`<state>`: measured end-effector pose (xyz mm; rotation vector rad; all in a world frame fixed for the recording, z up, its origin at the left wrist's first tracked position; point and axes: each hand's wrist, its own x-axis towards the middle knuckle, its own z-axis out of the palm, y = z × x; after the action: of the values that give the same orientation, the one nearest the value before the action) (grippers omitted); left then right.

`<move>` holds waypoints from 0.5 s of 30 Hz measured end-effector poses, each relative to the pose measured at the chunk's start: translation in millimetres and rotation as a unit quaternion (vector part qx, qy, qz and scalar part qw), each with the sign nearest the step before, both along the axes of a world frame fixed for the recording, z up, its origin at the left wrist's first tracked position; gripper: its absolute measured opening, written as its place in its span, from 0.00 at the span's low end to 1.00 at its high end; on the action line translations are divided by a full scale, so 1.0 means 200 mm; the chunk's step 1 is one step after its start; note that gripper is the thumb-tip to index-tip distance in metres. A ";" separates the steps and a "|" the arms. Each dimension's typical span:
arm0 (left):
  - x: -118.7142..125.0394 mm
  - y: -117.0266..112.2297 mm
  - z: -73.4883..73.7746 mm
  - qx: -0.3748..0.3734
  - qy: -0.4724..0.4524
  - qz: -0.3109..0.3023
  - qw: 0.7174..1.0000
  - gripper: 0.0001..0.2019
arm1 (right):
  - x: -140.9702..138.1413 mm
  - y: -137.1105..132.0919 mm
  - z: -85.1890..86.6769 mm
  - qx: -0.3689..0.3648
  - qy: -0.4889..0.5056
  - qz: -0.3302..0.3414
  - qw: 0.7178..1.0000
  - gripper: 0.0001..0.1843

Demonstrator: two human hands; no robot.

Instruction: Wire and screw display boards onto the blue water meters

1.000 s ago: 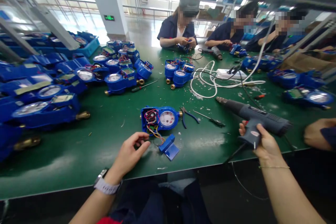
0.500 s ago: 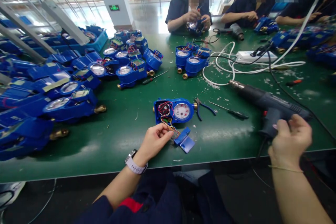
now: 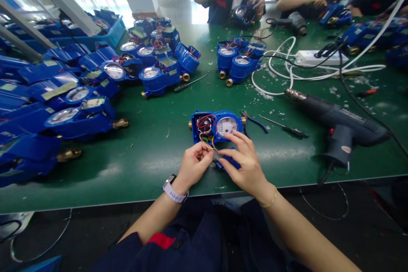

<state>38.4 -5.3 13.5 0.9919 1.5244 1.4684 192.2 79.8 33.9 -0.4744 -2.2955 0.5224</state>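
Observation:
A blue water meter (image 3: 216, 126) lies on the green table in front of me, its box open and its round dial facing up. Thin coloured wires (image 3: 207, 144) come out of the box toward me. My left hand (image 3: 196, 163) pinches these wires between thumb and fingers. From the other side my right hand (image 3: 244, 163) holds them with thumb and forefinger, its other fingers stretched out over the meter's edge. A small blue cover piece (image 3: 234, 157) lies partly hidden beneath my right hand.
Right of the meter lie pliers (image 3: 255, 122), a screwdriver (image 3: 288, 129) and a heat gun (image 3: 342, 121). A white power strip (image 3: 321, 57) and looped cable sit behind them. Many blue meters (image 3: 79, 112) crowd the left. Across the table, a co-worker's hand (image 3: 259, 5) holds another meter.
My right hand has left the heat gun's handle and come over to the wires at the meter. My left hand stays on the wires. The view has shifted slightly.

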 end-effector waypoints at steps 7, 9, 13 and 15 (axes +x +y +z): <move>0.00 -0.01 -0.01 0.021 0.017 -0.009 1.000 0.07 | -0.07 -0.03 -0.03 -0.020 0.009 -0.033 0.999 0.06; 0.01 -0.01 0.00 0.024 0.009 -0.009 1.000 0.07 | -0.07 -0.04 -0.03 -0.048 0.026 -0.038 0.998 0.06; 0.01 -0.01 0.01 0.020 -0.027 -0.007 0.999 0.09 | -0.07 -0.07 -0.03 -0.107 0.047 -0.052 0.992 0.06; 0.01 0.00 0.02 0.018 -0.051 -0.006 0.999 0.11 | -0.07 -0.08 -0.03 -0.114 0.050 -0.053 0.991 0.05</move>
<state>40.3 -6.1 17.0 0.9313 1.4226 1.5196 178.4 64.2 28.1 -0.6623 -2.1112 0.7435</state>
